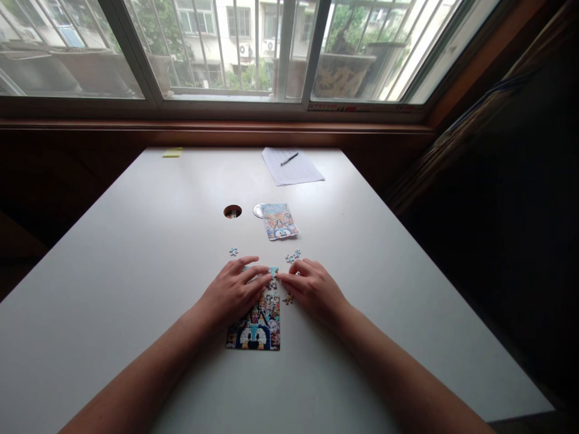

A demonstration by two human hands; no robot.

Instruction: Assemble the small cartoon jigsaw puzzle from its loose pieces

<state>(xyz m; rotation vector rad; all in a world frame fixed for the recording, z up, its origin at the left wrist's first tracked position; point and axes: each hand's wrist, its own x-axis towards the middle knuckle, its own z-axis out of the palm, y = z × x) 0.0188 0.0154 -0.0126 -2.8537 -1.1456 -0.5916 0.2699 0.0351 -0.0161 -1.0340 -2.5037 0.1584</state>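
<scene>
A partly assembled jigsaw puzzle [253, 334] lies on the white table, a dark-blue cartoon dog's face at its near edge. My left hand [237, 286] rests over its left and upper part, fingers stretched out and hiding some of it. From the right, my right hand [314, 288] has thumb and fingertips pinched at a small puzzle piece [274, 273] by the puzzle's upper right corner; the fingers partly cover it. Loose pieces lie close by: one [288, 298] below my right fingertips, a few [293, 256] above that hand, and one [233, 252] beyond my left hand.
Beyond the hands, a printed picture sheet [279, 222] overlaps a round silvery disc [258, 210]. Left of it is a round hole [232, 211] in the table [136, 253]. Farther back are papers [294, 172] with a pen [289, 159] and yellow sticky notes [172, 153].
</scene>
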